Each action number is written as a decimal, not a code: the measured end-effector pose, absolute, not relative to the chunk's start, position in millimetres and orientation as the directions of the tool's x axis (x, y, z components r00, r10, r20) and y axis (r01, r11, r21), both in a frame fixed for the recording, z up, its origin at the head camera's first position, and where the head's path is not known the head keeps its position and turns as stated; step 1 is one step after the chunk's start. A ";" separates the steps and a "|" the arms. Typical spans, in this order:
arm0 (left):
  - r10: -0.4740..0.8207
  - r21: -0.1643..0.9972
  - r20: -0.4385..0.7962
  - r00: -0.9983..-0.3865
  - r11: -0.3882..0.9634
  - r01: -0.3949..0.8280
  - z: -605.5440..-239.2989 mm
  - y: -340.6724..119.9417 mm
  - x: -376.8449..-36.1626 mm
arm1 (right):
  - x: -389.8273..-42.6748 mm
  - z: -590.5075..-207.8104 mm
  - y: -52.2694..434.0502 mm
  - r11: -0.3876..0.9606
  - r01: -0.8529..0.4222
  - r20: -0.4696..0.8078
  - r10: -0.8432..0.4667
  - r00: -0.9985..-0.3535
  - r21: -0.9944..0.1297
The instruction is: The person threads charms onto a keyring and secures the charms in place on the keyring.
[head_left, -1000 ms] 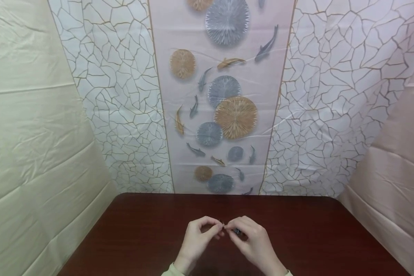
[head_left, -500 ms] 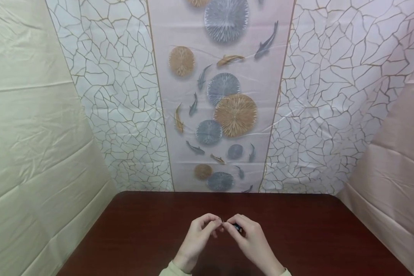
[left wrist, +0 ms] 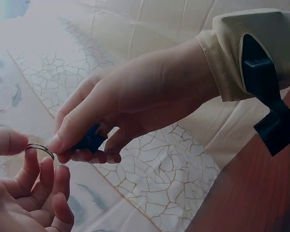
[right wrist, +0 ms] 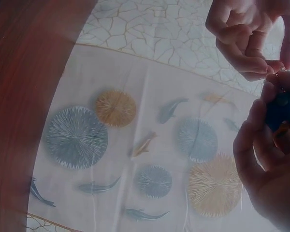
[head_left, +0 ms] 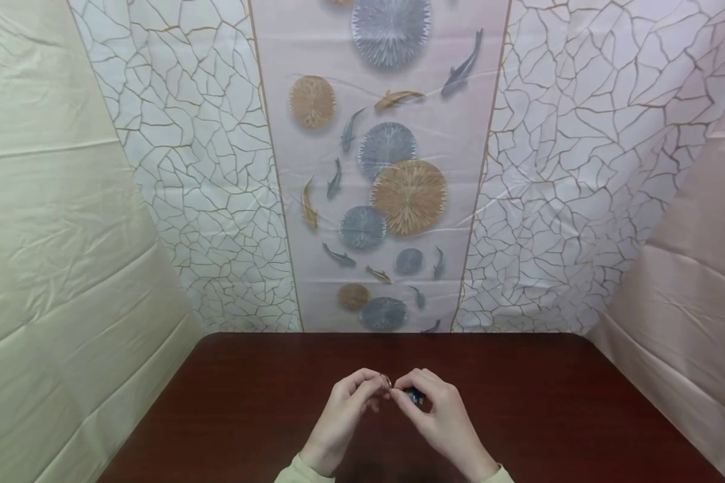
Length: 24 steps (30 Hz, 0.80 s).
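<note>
- Step in hand, as a judgement: the person seems to be working a small blue object (head_left: 415, 396) onto or off a thin metal ring (left wrist: 39, 148), low in the centre of the head view, above the dark wooden table (head_left: 248, 402).
- The left hand (head_left: 346, 412) pinches the ring between thumb and fingertips, fingers curled.
- The right hand (head_left: 438, 419) grips the blue object in curled fingers, its thumb tip touching the ring in the left wrist view.
- The next move probably calls for a fine twist or prying push at the ring, with both pinches held firm; a slip could drop either piece.
- Room: the tabletop lies open to both sides of the hands. Its far edge meets the fish-patterned backdrop (head_left: 393, 201) at mid-frame, well apart from the hands.
</note>
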<state>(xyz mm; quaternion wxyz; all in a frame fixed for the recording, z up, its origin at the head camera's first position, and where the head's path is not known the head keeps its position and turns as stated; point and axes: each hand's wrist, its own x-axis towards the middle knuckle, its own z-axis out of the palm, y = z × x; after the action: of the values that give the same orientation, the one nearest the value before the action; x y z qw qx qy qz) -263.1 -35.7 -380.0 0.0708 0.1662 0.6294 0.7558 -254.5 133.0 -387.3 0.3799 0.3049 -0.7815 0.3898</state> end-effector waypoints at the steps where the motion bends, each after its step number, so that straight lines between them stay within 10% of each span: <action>1: 0.311 0.976 0.164 -0.936 -0.188 0.109 -379.7 -35.7 -262.7 | -254.7 -386.9 133.0 0.512 -0.777 0.837 -0.183 -0.516 -0.367; 24: 0.071 0.947 0.320 -0.945 -0.029 0.319 -380.0 -25.1 -257.6 | -258.7 -389.4 131.1 0.571 -0.678 0.794 -0.075 -0.604 -0.462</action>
<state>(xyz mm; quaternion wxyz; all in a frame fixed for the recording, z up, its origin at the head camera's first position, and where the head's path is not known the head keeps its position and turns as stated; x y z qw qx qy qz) -257.6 -25.1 -380.0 -0.0881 0.1412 0.6914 0.7031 -258.7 131.1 -389.4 0.3779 0.2350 -0.8016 0.3991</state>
